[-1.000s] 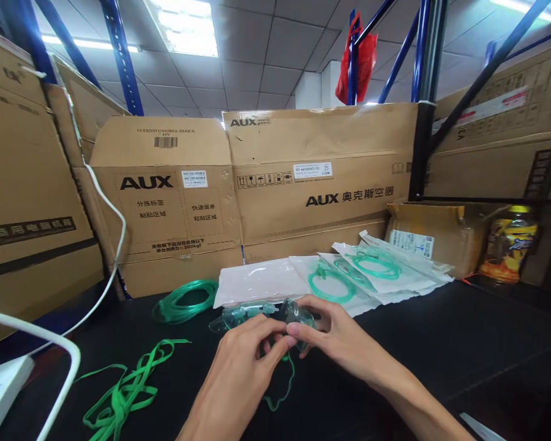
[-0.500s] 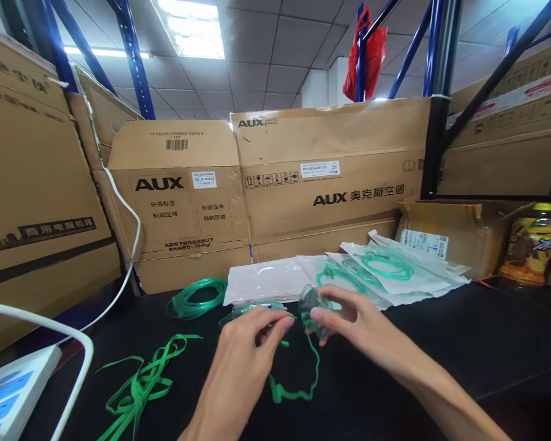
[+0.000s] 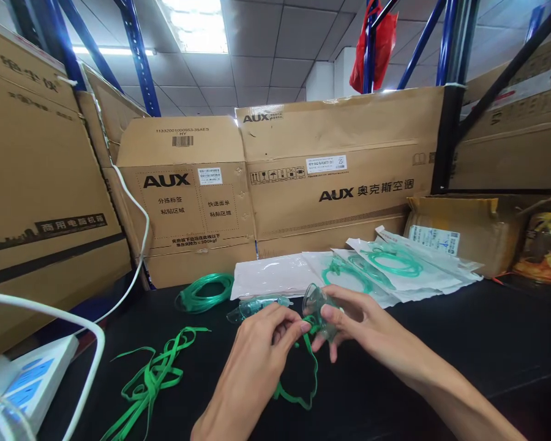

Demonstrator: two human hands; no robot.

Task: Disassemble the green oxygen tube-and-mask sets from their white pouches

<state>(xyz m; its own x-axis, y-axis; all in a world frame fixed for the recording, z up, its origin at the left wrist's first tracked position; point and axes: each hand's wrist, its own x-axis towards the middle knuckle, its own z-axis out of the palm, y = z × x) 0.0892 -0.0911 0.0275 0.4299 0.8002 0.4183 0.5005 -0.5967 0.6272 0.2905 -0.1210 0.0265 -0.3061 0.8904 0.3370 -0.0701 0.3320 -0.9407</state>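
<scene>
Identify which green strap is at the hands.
The strap beside the clear mask, pinched by the left hand; the other green strapping lies tangled on the black table.

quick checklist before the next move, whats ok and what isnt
1. Right hand has hold of the clear plastic mask: ok, between thumb and fingers.
2. Left hand is at the green strap: ok, fingertips close together on it beside the mask.
3. Strap threaded through the mask: cannot tell, fingers hide the spot.
4. Spare green straps untangled: not ok, they lie in a jumble.
5. Green tubing coiled: ok, behind the hands.
6. White cable away from both hands: ok, far left.
</scene>
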